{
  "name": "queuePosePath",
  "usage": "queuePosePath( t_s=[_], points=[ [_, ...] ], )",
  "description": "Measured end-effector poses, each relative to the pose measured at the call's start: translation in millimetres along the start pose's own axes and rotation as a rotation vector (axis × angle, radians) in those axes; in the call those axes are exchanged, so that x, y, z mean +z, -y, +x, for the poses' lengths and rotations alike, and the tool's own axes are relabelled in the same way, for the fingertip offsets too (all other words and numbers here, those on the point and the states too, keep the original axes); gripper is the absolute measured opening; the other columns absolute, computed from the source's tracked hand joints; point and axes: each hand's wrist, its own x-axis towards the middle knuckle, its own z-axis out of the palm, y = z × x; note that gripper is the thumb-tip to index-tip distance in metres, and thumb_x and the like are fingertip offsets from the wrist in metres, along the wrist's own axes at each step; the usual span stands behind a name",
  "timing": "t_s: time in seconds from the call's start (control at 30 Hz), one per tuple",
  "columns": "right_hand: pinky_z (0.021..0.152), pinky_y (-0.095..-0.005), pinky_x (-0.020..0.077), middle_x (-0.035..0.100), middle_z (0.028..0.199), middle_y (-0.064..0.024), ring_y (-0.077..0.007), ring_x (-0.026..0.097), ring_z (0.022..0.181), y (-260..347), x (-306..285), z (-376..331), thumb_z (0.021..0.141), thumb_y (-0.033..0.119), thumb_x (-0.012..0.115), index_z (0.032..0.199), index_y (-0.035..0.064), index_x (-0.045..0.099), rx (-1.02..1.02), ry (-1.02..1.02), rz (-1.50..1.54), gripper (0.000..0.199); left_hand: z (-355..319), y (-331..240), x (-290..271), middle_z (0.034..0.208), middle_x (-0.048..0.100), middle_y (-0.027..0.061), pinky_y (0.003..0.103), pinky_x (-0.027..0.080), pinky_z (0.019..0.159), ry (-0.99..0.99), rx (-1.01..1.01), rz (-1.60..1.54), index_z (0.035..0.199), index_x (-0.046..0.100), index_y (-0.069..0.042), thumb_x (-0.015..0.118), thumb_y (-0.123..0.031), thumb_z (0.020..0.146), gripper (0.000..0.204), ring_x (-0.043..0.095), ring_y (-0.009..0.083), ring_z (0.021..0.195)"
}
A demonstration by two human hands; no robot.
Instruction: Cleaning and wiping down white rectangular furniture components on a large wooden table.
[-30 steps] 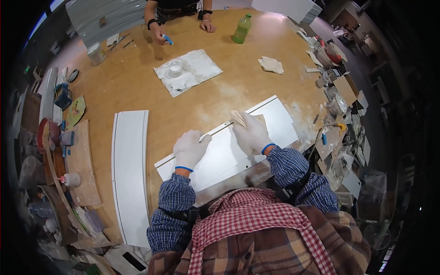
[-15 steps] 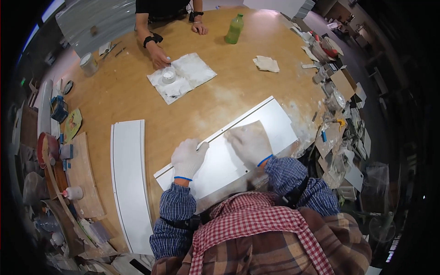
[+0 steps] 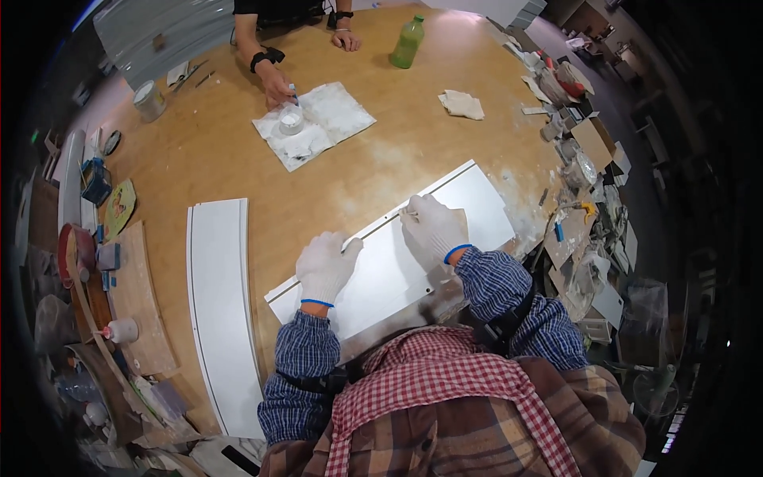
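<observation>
From the head view, I take the white panel (image 3: 389, 269) under my gloves as my landmark: it lies right before me, flat side up, its long axis slanting from the near left to the far right, with a dark groove (image 3: 439, 188) running along its far long edge. My left hand (image 3: 324, 269) rests toward the panel's left end, thumb spread from the fingers, whose tips reach that far edge; how hard they grip, I cannot tell. My right hand (image 3: 431, 225) sits just right of the panel's middle, fingers bent and drawn together over a tan sheet (image 3: 456, 216) held against the white face, one corner of it poking out beside my palm. So the right hand is the nearer one to the panel's far right end, the left to its near left end, and the groove's line passes by both sets of fingertips. Left of the panel, well apart from it, lies another long white panel (image 3: 222, 310), pointing more nearly away from me. Beyond my landmark, a co-worker's hand (image 3: 276, 86) is at a small tub (image 3: 291, 121) on a white-smeared sheet (image 3: 346, 107), and a folded cloth (image 3: 461, 105) lies farther right on the table (image 3: 199, 143).
</observation>
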Motion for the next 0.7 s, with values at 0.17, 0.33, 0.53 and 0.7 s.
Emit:
queuePosePath(
  t_s=[0.17, 0.33, 0.53, 0.7],
  points=[
    [0.085, -0.0508, 0.0540, 0.068, 0.105, -0.0219, -0.0419, 0.067, 0.098, 12, 5, -6, 0.100, 0.035, 0.062, 0.103, 0.0039, 0.063, -0.021, 0.027, -0.015, 0.031, 4, 3, 1, 0.103, 0.076, 0.0178, 0.049, 0.056, 0.086, 0.027, -0.018, 0.026, 0.103, 0.080, -0.011, 0.061, -0.049, 0.095, 0.043, 0.072, 0.0392, 0.098],
    [0.087, -0.0501, 0.0544, 0.070, 0.103, -0.0231, -0.0428, 0.068, 0.097, -3, 5, 2, 0.099, 0.036, 0.063, 0.102, 0.0022, 0.063, 0.032, 0.003, -0.104, 0.034, 2, 0, -3, 0.104, 0.076, 0.0187, 0.049, 0.056, 0.085, 0.029, -0.012, 0.027, 0.103, 0.080, -0.010, 0.061, -0.048, 0.094, 0.043, 0.072, 0.0401, 0.098],
    [0.085, -0.0505, 0.0548, 0.070, 0.102, -0.0244, -0.0444, 0.068, 0.096, -4, 10, 0, 0.099, 0.034, 0.062, 0.101, 0.0023, 0.064, 0.015, 0.006, -0.049, 0.032, -4, 4, 3, 0.102, 0.076, 0.0178, 0.050, 0.056, 0.085, 0.003, 0.020, -0.013, 0.103, 0.080, -0.011, 0.060, -0.049, 0.095, 0.044, 0.072, 0.0399, 0.097],
    [0.084, -0.0511, 0.0549, 0.070, 0.100, -0.0243, -0.0444, 0.068, 0.093, 9, 17, -15, 0.099, 0.034, 0.063, 0.102, 0.0028, 0.064, -0.048, -0.009, -0.068, 0.031, -4, 7, 3, 0.103, 0.076, 0.0165, 0.049, 0.056, 0.085, 0.006, 0.021, 0.014, 0.104, 0.080, -0.011, 0.060, -0.048, 0.095, 0.043, 0.071, 0.0384, 0.099]
  ],
)
